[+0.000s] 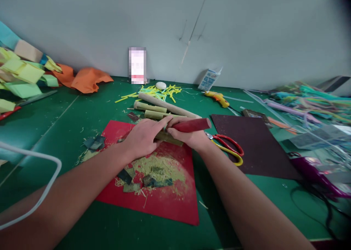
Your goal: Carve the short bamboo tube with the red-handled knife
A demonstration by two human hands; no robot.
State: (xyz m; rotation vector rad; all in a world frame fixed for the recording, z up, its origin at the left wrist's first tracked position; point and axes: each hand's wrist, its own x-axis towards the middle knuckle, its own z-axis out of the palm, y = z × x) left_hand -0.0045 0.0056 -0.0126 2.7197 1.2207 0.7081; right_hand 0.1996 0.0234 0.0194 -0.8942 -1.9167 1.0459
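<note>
My left hand [142,135] is closed around a short bamboo piece [171,138] above a red sheet [172,208]. My right hand [190,135] grips a tool by its thick red handle [193,125]; the working end is hidden between my hands. Both hands meet at the bamboo piece. Just beyond them lie two more bamboo pieces, a greenish one [153,114] and a paler one [150,106], beside a long wooden rod [172,106]. Below my hands, pale shavings and dust [164,166] cover the sheet, with dark scraps [124,177] among them.
Scissors with red and yellow handles [229,144] lie right of my hands, partly on a dark sheet [260,144]. Farther back are yellow strips [175,90], a white oval object [161,85] and a yellow glue gun [218,98]. A white cable [56,158] arches over my left forearm.
</note>
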